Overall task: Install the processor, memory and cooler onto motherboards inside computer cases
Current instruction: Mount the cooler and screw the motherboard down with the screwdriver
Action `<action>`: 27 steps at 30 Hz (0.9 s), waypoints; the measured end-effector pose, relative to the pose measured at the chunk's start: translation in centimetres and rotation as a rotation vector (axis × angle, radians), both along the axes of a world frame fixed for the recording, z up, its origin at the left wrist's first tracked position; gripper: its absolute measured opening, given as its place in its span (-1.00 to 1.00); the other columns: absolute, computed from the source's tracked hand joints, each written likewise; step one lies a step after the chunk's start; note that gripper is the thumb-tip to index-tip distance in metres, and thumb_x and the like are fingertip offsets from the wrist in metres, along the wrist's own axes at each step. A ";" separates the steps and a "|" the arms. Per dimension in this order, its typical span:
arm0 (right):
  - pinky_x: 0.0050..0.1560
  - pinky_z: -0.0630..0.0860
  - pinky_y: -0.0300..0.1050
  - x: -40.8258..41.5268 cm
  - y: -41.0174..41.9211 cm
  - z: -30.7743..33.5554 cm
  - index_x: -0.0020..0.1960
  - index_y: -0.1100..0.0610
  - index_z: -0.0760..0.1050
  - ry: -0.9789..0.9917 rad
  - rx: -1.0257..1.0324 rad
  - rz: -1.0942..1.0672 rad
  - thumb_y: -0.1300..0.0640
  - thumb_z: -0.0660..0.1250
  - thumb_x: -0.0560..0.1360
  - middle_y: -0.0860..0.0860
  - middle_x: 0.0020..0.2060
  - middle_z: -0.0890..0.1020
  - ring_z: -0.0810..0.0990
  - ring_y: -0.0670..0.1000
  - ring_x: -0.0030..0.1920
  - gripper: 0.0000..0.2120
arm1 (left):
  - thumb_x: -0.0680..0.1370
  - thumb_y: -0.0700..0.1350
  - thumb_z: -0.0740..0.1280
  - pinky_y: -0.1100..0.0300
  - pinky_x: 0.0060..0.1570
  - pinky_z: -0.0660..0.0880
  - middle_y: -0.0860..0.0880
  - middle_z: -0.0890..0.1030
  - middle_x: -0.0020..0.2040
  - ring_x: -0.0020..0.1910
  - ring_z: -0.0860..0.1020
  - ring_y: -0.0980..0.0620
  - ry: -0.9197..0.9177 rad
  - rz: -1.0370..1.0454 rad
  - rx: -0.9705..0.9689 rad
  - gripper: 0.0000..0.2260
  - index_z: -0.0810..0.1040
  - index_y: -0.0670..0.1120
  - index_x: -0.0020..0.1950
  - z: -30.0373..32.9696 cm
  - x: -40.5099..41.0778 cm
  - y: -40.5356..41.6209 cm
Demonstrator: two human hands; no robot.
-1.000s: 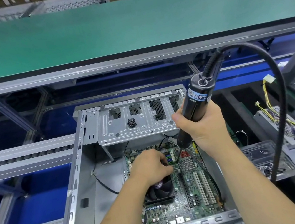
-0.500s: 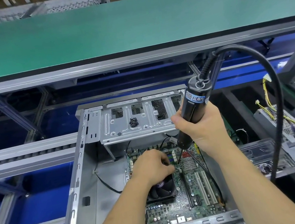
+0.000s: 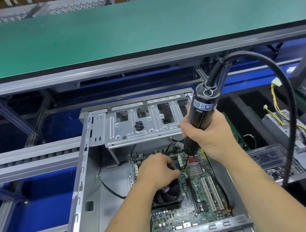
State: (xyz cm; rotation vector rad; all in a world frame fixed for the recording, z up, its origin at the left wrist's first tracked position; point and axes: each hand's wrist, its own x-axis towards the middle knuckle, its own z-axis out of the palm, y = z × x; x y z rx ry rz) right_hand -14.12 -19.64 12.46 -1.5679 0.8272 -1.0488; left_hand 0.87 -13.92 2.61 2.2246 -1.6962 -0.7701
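- The right hand [image 3: 211, 136] is wrapped around the black barrel of an electric screwdriver [image 3: 199, 118], which is held tilted, its bit pointing down at the motherboard [image 3: 201, 194] just beside the left fingertips.
- The left hand [image 3: 157, 172] is curled over the far corner of the cooler [image 3: 167, 196]; whether anything is pinched cannot be told.
- The cooler is seated on the motherboard, inside the open computer case [image 3: 91, 187].
- Beyond both hands, the drive cage [image 3: 141, 125] overhangs the board's far edge, and a cluster of screws [image 3: 139, 125] is seen on it.
- Left of the left hand, bare case floor is left open up to the side wall.
- The screwdriver's cable [image 3: 287, 113] is looped right of the right hand, past the case's right edge.
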 end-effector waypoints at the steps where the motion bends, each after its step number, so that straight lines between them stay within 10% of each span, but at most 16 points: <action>1: -0.02 0.55 0.28 0.0 0.0 0.0 -0.19 0.09 0.50 -0.006 0.007 -0.001 -0.08 0.47 0.29 0.04 -0.32 0.60 0.55 0.07 -0.23 -0.71 | 0.35 0.15 0.42 0.23 -0.28 0.47 0.15 0.64 -0.27 -0.26 0.58 0.12 -0.001 0.003 0.001 -0.84 0.67 0.10 -0.20 0.0 0.0 0.0; 8: -0.13 0.54 0.30 0.2 -0.2 0.2 -0.12 0.35 0.37 -0.075 0.055 -0.002 -0.04 0.46 0.26 0.38 -0.28 0.47 0.47 0.12 -0.26 -0.50 | 0.36 0.14 0.40 0.20 -0.20 0.50 0.16 0.64 -0.20 -0.20 0.57 0.09 -0.027 0.002 -0.016 -0.84 0.67 0.12 -0.18 -0.3 -0.2 -0.1; 20: -0.16 0.52 0.12 0.3 -0.4 -0.4 -0.22 0.10 0.48 -0.065 0.029 -0.003 -0.04 0.48 0.27 0.07 -0.38 0.56 0.53 0.06 -0.31 -0.73 | 0.36 0.15 0.41 0.20 -0.21 0.50 0.17 0.62 -0.25 -0.23 0.58 0.11 0.002 0.001 0.011 -0.85 0.66 0.10 -0.21 -0.1 -0.1 -0.2; 27: -0.21 0.56 -0.26 0.1 -0.1 -0.2 -0.13 0.36 0.47 -0.093 -0.034 -0.056 -0.07 0.50 0.28 0.11 -0.38 0.58 0.57 -0.06 -0.34 -0.50 | 0.41 0.09 0.38 0.10 -0.14 0.59 0.13 0.61 -0.27 -0.24 0.58 0.09 0.018 -0.052 0.029 -0.87 0.59 0.06 -0.25 0.1 -0.1 -0.3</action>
